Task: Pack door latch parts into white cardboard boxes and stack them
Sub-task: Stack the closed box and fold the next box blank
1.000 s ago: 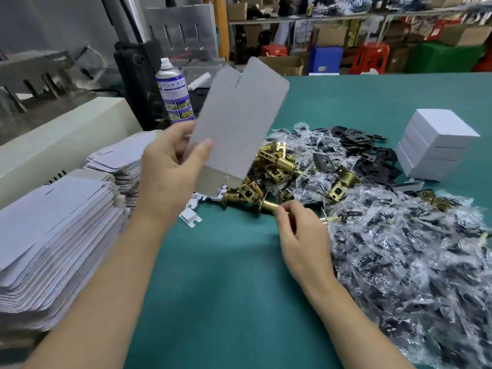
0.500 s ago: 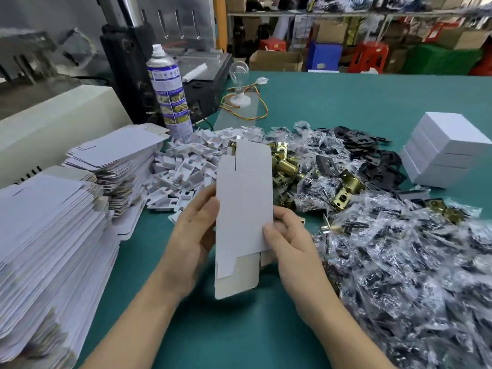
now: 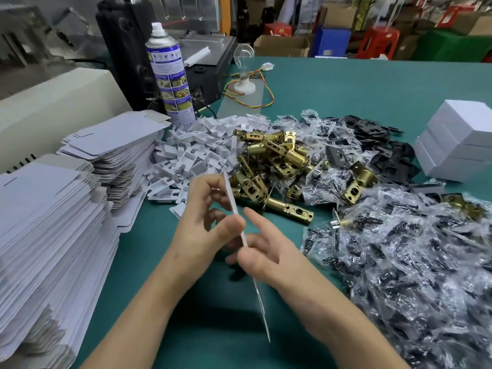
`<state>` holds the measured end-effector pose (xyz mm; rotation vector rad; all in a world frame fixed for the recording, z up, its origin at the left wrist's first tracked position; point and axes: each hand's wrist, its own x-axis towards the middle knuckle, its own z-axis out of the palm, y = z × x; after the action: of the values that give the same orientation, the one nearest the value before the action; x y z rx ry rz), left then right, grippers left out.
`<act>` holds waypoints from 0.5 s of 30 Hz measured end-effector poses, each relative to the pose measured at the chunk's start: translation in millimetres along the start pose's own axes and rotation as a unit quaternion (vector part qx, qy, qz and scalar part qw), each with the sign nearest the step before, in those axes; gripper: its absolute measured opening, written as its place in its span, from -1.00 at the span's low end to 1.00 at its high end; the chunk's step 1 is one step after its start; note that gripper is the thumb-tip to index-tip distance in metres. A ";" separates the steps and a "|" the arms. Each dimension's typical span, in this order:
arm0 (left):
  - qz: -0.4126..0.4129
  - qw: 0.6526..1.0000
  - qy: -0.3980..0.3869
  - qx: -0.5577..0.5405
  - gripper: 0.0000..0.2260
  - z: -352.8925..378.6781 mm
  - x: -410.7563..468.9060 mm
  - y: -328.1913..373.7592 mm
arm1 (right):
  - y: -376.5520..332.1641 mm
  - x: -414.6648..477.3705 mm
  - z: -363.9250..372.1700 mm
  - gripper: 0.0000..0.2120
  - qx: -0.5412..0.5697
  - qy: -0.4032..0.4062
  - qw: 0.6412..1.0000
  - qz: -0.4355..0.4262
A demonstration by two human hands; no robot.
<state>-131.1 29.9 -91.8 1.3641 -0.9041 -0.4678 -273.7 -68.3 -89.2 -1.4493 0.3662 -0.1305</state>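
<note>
Cardboard blank (image 3: 261, 304) stands edge-on between our hands, just on the near side of the brass latches (image 3: 274, 166); left hand (image 3: 205, 222) and right hand (image 3: 263, 251) both pinch it. We'd best squeeze its folded edges inward (evenly, gently) so it pops open square.

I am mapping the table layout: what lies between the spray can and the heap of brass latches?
In the head view, a pile of small white plastic pieces fills the stretch between the spray can and the brass latches.
</note>
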 end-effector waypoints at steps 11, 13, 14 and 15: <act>-0.024 0.992 0.098 -0.076 -0.67 -1.1 5.8 -2.5 | -2.3 -0.2 -9.9 -0.40 0.055 0.071 0.996 0.009; -0.088 0.988 0.093 -0.083 -0.57 0.8 5.5 -2.8 | -3.2 0.0 -10.8 -0.51 0.087 0.076 0.993 -0.001; -0.119 0.987 0.069 -0.082 -0.58 2.0 5.2 -2.9 | -4.2 -0.3 -12.0 -0.52 0.103 0.075 0.992 -0.003; -0.144 0.985 0.042 -0.084 -0.61 3.7 4.8 -0.9 | -4.6 -0.5 -13.2 -0.53 0.120 0.070 0.990 -0.006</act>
<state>-130.9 23.8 -91.5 1.3542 -0.5857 -0.6872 -277.8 -81.2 -85.6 -1.2065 0.4414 -0.2777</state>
